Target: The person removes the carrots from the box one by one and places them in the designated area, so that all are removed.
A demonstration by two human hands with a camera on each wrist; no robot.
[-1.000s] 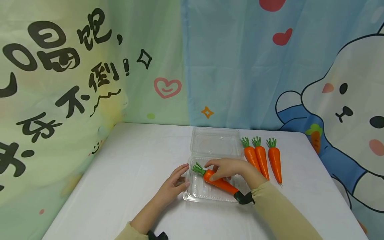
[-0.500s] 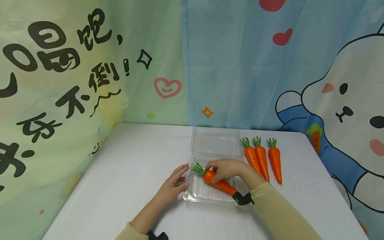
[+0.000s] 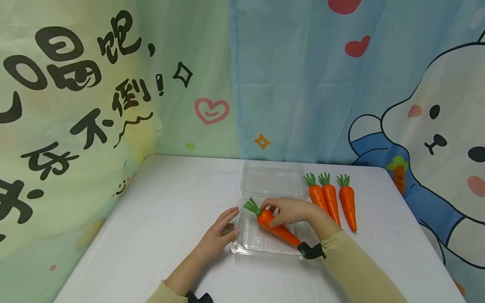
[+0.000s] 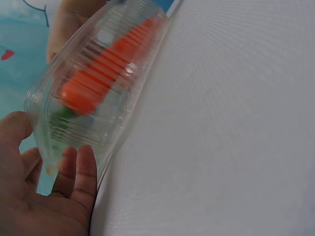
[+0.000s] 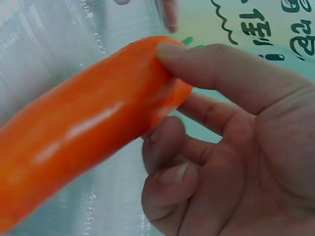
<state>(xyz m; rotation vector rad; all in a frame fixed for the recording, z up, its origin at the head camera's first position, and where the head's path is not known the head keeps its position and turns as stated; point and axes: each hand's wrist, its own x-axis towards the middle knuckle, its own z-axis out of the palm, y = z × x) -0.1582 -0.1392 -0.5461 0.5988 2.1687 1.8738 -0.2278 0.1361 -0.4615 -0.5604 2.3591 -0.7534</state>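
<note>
My right hand (image 3: 288,211) pinches an orange toy carrot (image 3: 282,235) near its green top, thumb on one side and fingers on the other. Slanted above the clear plastic clamshell box (image 3: 246,242), the carrot has its leaves toward the upper left. In the right wrist view the carrot (image 5: 83,123) runs from the thumb down to the lower left. My left hand (image 3: 217,233) rests at the box's left side, fingers loosely bent. Seen from the left wrist, its fingertips touch or nearly touch the end wall of the box (image 4: 98,83).
Several more carrots lie to the right, among them an outer carrot (image 3: 347,208) and a middle carrot (image 3: 331,204). The box's lid (image 3: 274,179) lies folded back behind it. A white-covered table (image 3: 159,210) meets a printed curtain (image 3: 280,84) at the back.
My right fingers have closed on the carrot's top end, and that end has risen slightly with the hand. The left hand and the box have stayed put.
</note>
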